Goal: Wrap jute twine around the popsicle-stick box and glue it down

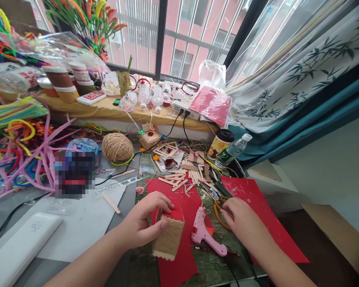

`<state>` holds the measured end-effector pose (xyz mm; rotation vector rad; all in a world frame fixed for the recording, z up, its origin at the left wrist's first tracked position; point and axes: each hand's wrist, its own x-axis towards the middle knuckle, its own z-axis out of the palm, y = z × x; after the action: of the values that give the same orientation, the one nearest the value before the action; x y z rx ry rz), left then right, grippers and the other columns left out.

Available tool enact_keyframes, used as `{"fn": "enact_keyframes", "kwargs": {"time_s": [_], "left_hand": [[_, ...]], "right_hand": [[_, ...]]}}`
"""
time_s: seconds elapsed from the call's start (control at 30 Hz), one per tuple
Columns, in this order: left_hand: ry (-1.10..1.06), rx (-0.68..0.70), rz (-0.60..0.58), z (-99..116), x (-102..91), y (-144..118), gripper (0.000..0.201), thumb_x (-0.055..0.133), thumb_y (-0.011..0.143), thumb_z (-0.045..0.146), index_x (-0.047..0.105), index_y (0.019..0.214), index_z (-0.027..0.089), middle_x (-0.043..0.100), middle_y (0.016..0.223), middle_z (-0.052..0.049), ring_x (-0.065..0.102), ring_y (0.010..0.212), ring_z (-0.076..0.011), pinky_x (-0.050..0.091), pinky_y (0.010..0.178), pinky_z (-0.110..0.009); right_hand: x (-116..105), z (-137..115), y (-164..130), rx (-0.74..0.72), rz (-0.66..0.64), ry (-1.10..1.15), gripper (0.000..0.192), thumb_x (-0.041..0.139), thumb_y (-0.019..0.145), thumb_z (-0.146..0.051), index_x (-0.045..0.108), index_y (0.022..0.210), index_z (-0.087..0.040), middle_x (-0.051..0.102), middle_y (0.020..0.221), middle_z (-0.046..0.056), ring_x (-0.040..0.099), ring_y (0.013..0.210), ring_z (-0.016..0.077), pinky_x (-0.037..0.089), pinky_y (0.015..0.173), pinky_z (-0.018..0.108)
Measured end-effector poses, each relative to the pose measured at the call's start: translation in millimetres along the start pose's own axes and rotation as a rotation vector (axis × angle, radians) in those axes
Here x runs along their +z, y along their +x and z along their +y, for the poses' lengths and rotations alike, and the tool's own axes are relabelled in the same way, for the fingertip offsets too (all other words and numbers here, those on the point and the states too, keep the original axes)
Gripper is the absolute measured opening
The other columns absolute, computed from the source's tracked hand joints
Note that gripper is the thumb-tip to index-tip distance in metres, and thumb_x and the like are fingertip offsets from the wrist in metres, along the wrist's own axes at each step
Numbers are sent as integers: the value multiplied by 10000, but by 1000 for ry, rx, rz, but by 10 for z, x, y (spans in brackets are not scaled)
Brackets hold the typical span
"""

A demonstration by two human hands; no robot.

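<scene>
My left hand (149, 219) grips a small brown box (169, 239) by its upper edge, thumb on the near side and fingers over the top. The box looks covered in twine or rough cardboard, with red on its upper face and a ragged lower edge. My right hand (242, 223) has its fingers curled at the orange handles of a pair of scissors (219, 216); part of the handle is hidden by the hand. Between both hands, a pink hot glue gun (208, 233) lies on its side. Red paper (179, 275) lies under the box.
Wooden craft sticks (194, 171) are heaped behind the hands. A twine ball (117, 147), a small wooden box (149, 139), a lidded cup (220, 144) and a water bottle (233, 150) stand farther back. Pipe cleaners (38, 159) crowd the left. Another red sheet (263, 215) lies at right.
</scene>
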<state>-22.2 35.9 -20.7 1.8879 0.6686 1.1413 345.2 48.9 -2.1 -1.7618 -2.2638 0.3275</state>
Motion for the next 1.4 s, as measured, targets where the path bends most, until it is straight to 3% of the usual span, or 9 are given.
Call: {"fn": "enact_keyframes", "kwargs": {"time_s": [0.07,0.2,0.33,0.6,0.83,1.03,1.1,1.27,1.4], "left_hand": [[-17,4,2,0,8,8,162,665,978,319,654,1110,225,694,1150,-131,635,1085,-276,492,989,-428],[-89,-46,-6,12,46,29,245,726,943,440,698,1048,220,678,1178,-143,611,1148,-303,479,1039,-468],[-255,-126,-22,20,63,42,274,757,926,475,696,957,210,648,1200,-134,593,1210,-307,473,1077,-486],[-403,-135,-12,27,57,60,104,734,967,310,726,943,209,663,1070,-97,659,1045,-247,533,952,-432],[-216,-13,16,-1,7,77,65,800,901,244,741,876,232,674,1057,-79,591,1210,-290,429,1120,-513],[-273,-72,-20,14,5,61,191,761,935,349,711,821,204,705,988,-98,605,1194,-310,429,1113,-521],[-376,-130,67,-32,4,52,229,785,913,407,709,843,202,700,1016,-98,600,1213,-310,437,1108,-498],[-659,-295,603,-216,-111,98,368,879,814,462,628,783,195,639,869,-10,649,955,-181,522,931,-333],[-683,-360,727,-347,-198,134,395,968,692,395,643,638,177,665,756,10,644,806,-136,524,789,-259]], "right_hand": [[-28,-380,-103,-111,12,170,181,614,1002,-330,681,869,-227,717,1018,123,672,1012,307,541,934,470],[173,-1098,-255,-259,62,541,390,657,1017,-409,628,1390,-302,577,1504,126,521,1416,323,463,1155,501],[519,-1489,-275,-169,244,883,152,670,1025,-384,741,1127,-295,693,1316,95,640,1283,281,533,1093,460],[576,-1556,-208,-301,425,792,149,641,1033,-217,725,1106,-316,734,1065,57,687,1068,261,528,1023,506],[553,-1458,-168,-439,437,619,220,657,996,-165,719,1145,-314,685,1037,42,645,999,250,463,1077,552],[561,-1569,-200,-417,437,691,148,642,1010,-163,688,1094,-276,653,936,37,605,908,235,517,825,405],[584,-1600,-212,-370,430,714,152,635,1014,-160,685,1097,-277,640,953,38,604,920,234,506,826,396],[631,-1556,-229,-309,429,754,170,646,1006,-145,683,1098,-283,627,999,33,607,949,226,484,892,401],[660,-1389,-295,-264,464,784,135,610,1029,-177,672,1087,-281,643,1040,42,634,998,237,474,988,442]]}}
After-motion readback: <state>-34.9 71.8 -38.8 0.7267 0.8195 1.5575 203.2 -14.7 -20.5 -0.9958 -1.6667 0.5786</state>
